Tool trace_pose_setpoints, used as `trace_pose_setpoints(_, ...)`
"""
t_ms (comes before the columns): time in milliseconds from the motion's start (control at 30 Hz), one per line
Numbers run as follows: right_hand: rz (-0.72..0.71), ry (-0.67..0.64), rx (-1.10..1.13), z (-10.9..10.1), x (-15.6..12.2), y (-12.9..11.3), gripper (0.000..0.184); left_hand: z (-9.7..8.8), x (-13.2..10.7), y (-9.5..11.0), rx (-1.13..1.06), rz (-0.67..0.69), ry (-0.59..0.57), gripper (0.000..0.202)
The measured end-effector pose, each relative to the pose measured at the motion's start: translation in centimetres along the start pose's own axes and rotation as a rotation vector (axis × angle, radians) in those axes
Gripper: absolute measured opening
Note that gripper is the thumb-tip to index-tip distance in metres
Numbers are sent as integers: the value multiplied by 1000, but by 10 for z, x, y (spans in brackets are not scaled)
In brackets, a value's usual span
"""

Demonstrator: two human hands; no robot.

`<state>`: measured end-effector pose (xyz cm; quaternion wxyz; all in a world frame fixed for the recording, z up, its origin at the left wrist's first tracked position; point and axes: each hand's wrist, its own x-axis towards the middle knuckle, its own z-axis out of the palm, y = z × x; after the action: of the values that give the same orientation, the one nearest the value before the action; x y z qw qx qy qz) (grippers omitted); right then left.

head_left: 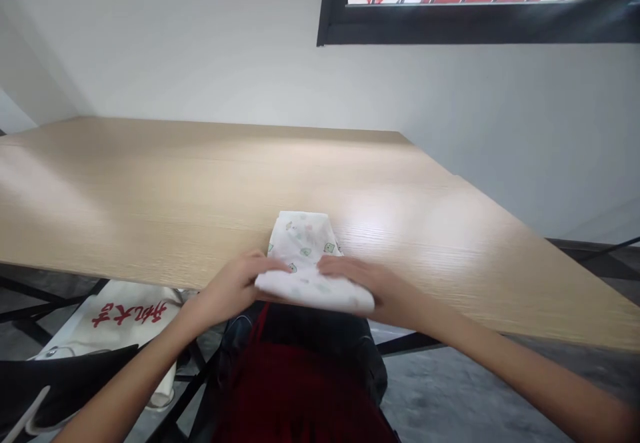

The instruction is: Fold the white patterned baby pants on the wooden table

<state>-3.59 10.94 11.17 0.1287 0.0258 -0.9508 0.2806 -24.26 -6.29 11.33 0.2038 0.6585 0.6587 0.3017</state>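
Observation:
A folded white cloth [303,246] with a small green and pink print lies at the near edge of a light wooden table [165,189]. My left hand [235,284] grips the cloth's near left end, thumb on top and fingers curled under. My right hand [373,281] grips the near right end in the same way. The near part of the cloth is lifted slightly over the table edge, while its far part rests on the wood.
A white bag [117,323] with red characters lies on the floor at the lower left, beside a black chair seat [55,379]. A white wall rises behind the table, with a dark-framed window [475,26] at the upper right. Black table legs show underneath.

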Motion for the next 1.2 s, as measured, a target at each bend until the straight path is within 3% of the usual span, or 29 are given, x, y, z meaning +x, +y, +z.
trace_pose_setpoints(67, 194, 27, 115, -9, 13, 0, 22, -7, 18, 2, -122, -109, 60, 30)
trace_pose_setpoints(133, 355, 98, 205, -15, 31, 4, 26, -10, 39, 0, -183, -174, 118, 40)
trace_pose_setpoints(233, 542, 236, 300, -18, 57, 21, 30, -8, 64, -7, -35, -297, 189, 43)
trace_pose_setpoints(333, 747, 238, 237, -16, 71, 37, 37, -7, 70, -13, 181, -451, 217, 38)
trace_pose_setpoints(400, 718, 273, -6, -12, 72, 37, 40, -8, 65, -13, 235, -506, 212, 37)
trace_pose_setpoints(467, 559, 366, -363, -5, 69, 30, 43, -8, 60, -9, 321, -512, 234, 41)
trace_pose_setpoints(567, 336, 375, -701, 12, 65, 17, 38, -3, 64, 0, 535, -379, 346, 40)
trace_pose_setpoints(633, 277, 306, -692, 21, 64, 17, 40, 5, 74, 6, 617, -203, 392, 40)
trace_pose_setpoints(700, 265, 245, -614, 26, 63, 24, 44, 15, 84, 9, 607, -21, 308, 42)
trace_pose_setpoints(767, 263, 212, -528, 21, 57, 35, 49, 23, 84, 9, 583, 66, 177, 45)
trace_pose_setpoints(900, 309, 174, -315, -2, 28, 45, 49, 22, 60, 5, 555, -53, 97, 53)
trace_pose_setpoints(1000, 402, 337, -307, -8, 2, 34, 44, 6, 51, 6, 529, -153, 100, 44)
trace_pose_setpoints(1100, 360, 571, -393, 9, -8, 10, 39, -8, 73, 10, 558, -233, 186, 31)
trace_pose_setpoints(1200, 261, 474, -388, 32, 3, -11, 33, -6, 101, 13, 627, -200, 187, 29)
